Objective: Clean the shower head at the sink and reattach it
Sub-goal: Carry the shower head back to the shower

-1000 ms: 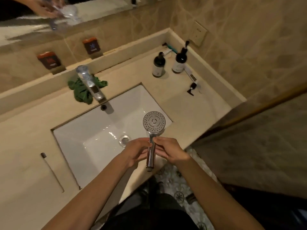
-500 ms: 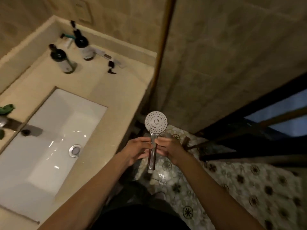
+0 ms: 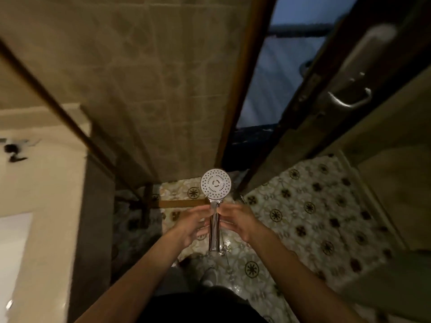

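Head view has swung off the sink to patterned floor (image 3: 303,217). Both grips still grasp the shower head (image 3: 215,184) upright by its handle: my left hand (image 3: 193,223), my right hand (image 3: 238,221).

Chrome shower head (image 3: 215,186) with white dotted face, floor (image 3: 310,220) below it cream with dark floral medallions, beige tiled wall (image 3: 149,85) above, cream counter (image 3: 46,183) left, silver door handle (image 3: 349,99) upper right

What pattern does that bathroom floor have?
The floor is pale tile with dark round flower-like medallions repeated across it, seen in the head view.
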The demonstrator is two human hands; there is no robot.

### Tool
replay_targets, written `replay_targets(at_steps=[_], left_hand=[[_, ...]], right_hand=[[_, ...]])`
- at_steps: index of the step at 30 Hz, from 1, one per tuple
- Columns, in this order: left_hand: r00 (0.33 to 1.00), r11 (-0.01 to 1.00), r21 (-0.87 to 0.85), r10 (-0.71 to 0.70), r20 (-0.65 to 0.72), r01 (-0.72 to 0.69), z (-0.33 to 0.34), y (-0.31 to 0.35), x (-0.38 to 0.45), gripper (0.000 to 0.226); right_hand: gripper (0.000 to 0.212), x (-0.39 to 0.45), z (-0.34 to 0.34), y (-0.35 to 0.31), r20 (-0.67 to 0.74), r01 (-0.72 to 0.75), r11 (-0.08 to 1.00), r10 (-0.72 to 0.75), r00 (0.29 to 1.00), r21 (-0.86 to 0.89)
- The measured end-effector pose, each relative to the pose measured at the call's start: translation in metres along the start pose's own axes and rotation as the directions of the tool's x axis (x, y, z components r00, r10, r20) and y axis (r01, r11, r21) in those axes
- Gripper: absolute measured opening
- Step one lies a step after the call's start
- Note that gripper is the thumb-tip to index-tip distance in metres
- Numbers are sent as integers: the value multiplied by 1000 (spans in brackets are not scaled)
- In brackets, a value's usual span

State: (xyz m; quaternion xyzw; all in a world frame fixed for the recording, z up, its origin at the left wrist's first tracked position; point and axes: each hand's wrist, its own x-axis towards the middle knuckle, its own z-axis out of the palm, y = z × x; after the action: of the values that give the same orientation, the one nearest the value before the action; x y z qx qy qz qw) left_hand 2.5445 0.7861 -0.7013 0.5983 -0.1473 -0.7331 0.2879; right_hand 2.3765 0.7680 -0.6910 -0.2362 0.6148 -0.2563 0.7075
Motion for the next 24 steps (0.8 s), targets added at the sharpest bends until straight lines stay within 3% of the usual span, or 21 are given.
replay_targets(at_steps=[5,14,24], left_hand=[[988,982,182,-68,141,41,65,7,19,20],[933,898,438,-184,309,32,179,30,62,26],[883,785,619,-281,376,-13,301,30,87,25]], right_hand=[[25,-18,-61,5,-158,16,974,21,987,226],[29,-30,-145,-7,-415,162,872,51,908,462],[24,-48,-240,-13,-523,302,763,55,851,572]])
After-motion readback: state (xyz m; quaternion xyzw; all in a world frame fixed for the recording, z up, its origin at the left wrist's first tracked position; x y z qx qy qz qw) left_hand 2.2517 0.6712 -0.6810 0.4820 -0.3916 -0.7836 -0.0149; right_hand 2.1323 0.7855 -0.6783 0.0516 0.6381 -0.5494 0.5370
